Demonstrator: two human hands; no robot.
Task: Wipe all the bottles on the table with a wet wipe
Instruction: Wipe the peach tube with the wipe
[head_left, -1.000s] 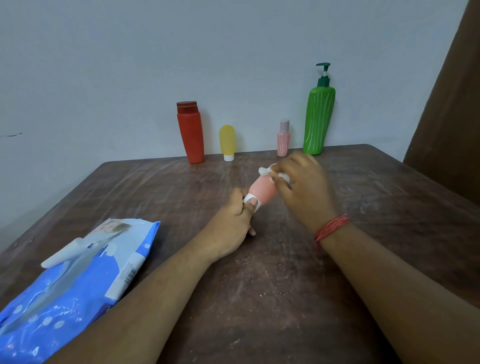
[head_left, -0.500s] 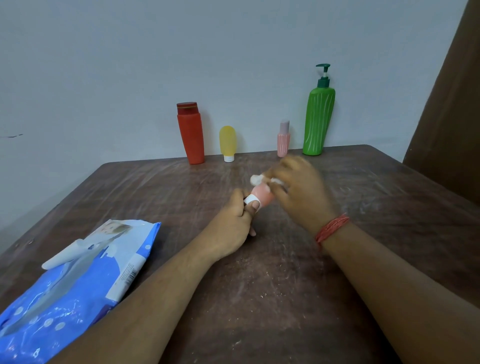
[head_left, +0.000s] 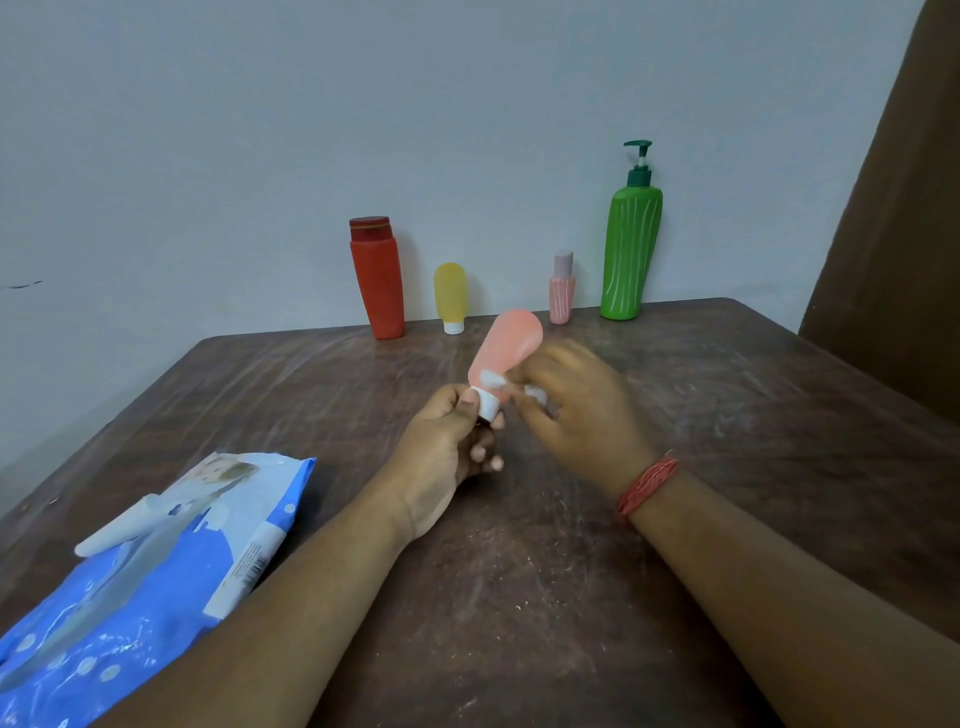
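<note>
**Wiping the salmon tube**

At frame centre, your left hand (head_left: 441, 447) pinches the white cap of the soft salmon-pink squeeze tube (head_left: 506, 358), held above the brown wooden table (head_left: 519, 597). Your right hand (head_left: 576, 410) grips the crumpled white wet wipe (head_left: 535, 393) against it. Rotate the tube; cover every side. The blue wipes pack (head_left: 156, 587), lower left, lies flap-open.

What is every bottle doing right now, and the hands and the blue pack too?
Peach bottle: held up off the table, tilted, white cap down.
Left hand: grips the peach bottle at its cap.
Right hand: holds a wet wipe against the bottle.
Red bottle: upright, capped.
Yellow bottle: standing on its cap.
Pink bottle: upright.
Green pump bottle: upright.
Wipes pack: lying flat, flap lifted.
</note>
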